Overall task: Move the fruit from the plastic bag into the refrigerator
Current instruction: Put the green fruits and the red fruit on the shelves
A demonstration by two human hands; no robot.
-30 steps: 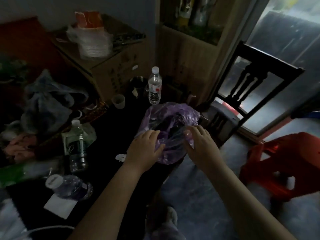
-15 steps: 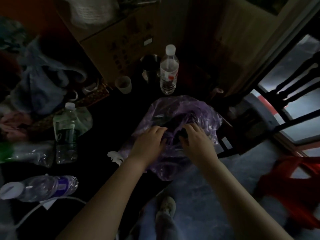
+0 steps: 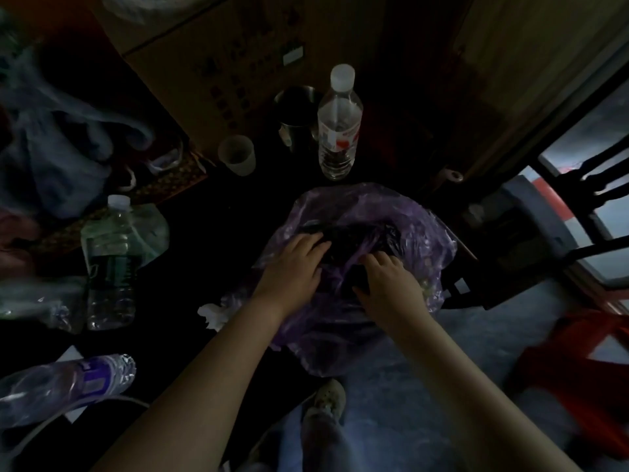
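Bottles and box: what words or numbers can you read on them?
No text here can be read.
Label of the upright bottle, red and white: too blurred.
Dark print and white sticker on the box: too blurred.
Purple label of the lying bottle: too blurred.
Label of the green bottle: too dark.

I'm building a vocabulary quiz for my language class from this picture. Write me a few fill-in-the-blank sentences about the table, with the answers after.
1. The left hand and the right hand are both at the mouth of the ____ plastic bag.
2. The upright water bottle behind the bag has a ____ cap.
3. The cup stands to the ____ of that bottle.
4. The bottle with the purple label lies on its ____.

Missing words: purple; white; left; side.
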